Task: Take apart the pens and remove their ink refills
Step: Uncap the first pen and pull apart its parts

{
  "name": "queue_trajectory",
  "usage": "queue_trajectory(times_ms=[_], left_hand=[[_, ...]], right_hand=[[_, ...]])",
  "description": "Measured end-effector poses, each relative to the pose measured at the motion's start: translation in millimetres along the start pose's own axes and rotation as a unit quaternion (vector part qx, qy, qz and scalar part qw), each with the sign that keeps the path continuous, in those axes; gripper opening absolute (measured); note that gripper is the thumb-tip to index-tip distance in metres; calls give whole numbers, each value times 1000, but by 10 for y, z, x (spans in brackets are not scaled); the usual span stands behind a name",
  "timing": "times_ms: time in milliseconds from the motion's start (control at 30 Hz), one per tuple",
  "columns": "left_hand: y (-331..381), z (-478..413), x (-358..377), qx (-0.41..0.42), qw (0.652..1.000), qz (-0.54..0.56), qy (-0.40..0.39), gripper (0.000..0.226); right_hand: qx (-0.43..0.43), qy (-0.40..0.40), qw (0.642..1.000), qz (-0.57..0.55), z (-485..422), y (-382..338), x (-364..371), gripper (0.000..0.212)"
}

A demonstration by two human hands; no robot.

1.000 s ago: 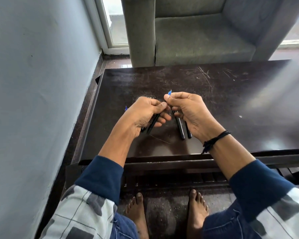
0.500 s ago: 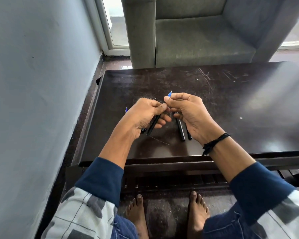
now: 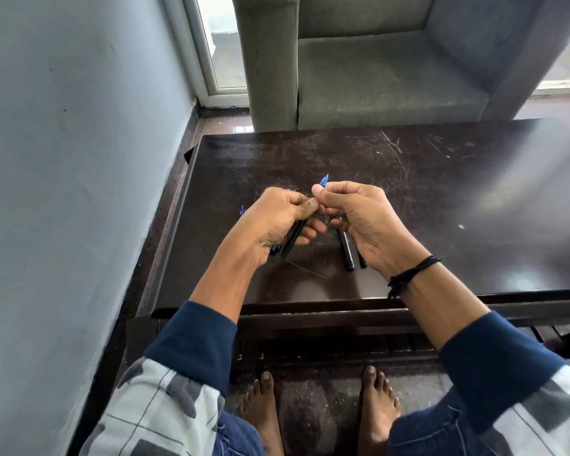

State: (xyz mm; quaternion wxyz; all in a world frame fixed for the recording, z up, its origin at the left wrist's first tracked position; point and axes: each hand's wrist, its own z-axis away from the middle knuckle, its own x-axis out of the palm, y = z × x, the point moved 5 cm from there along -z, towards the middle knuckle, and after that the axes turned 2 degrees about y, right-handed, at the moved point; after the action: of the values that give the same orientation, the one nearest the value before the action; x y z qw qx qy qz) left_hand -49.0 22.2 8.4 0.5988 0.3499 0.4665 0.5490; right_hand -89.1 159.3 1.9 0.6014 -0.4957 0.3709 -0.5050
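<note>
Left hand (image 3: 277, 222), right hand (image 3: 362, 222) — gripping (together) pen (image 3: 293, 239)

A dark brown table (image 3: 441, 199) fills the middle of the room. Its top is shiny and dusty, with pale scratches (image 3: 392, 146) near the far edge and 1 tiny white speck (image 3: 461, 226) on the right side. Under the top there is a low shelf (image 3: 343, 347) made of dark slats. Behind the table stands 1 big grey-green armchair (image 3: 375, 77), just beside the table's far edge. A plain grey-blue wall (image 3: 63, 159) runs down the left side. In the far corner there is a glass door (image 3: 224, 44) with a white frame. The floor (image 3: 231, 123) by the door is reddish brown and shiny.
</note>
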Motion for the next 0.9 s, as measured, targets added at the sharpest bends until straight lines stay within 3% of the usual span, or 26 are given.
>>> queue_trajectory(times_ms=[133,733,900], left_hand=[[1,-7,8,-3,1000,3,-1,20],[-11,-11,5,-12,1000,-17,-4,21],[-4,-4,11,-10,1000,-18,-6,21]], right_hand=[[6,5,1000,-26,-17,4,-1,5],[19,5,997,-81,-12,-4,-32,35],[25,19,998,-62,-19,21,-27,33]])
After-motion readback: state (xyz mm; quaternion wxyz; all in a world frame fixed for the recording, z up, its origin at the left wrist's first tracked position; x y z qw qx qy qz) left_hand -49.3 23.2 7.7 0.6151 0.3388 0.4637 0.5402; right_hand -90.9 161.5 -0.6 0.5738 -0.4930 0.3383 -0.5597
